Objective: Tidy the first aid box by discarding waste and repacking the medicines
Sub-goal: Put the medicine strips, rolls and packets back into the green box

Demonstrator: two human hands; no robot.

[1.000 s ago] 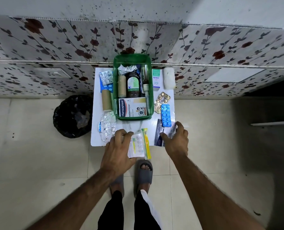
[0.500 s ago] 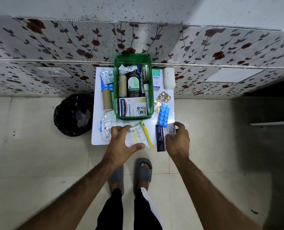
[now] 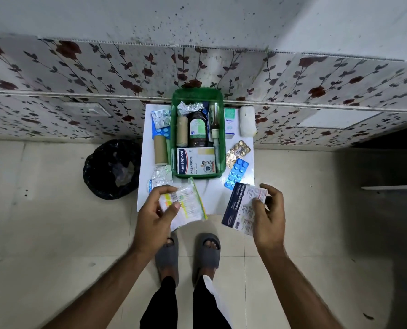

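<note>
Plastic pouch (image 3: pixel 186 205) pinched in my left hand (image 3: pixel 153 218), carton (image 3: pixel 241 206) gripped in my right hand (image 3: pixel 269 214) — both lifted, probably for sorting.

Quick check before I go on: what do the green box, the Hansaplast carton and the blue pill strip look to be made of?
Green box: looks like moulded plastic, slightly glossy, with rounded corners and a rolled rim.
Hansaplast carton: printed cardboard by the look, matte, with flat faces and sharp folded edges.
Blue pill strip: apparently a plastic blister sheet; raised round bubbles catch the light. Its backing is not visible.
</note>
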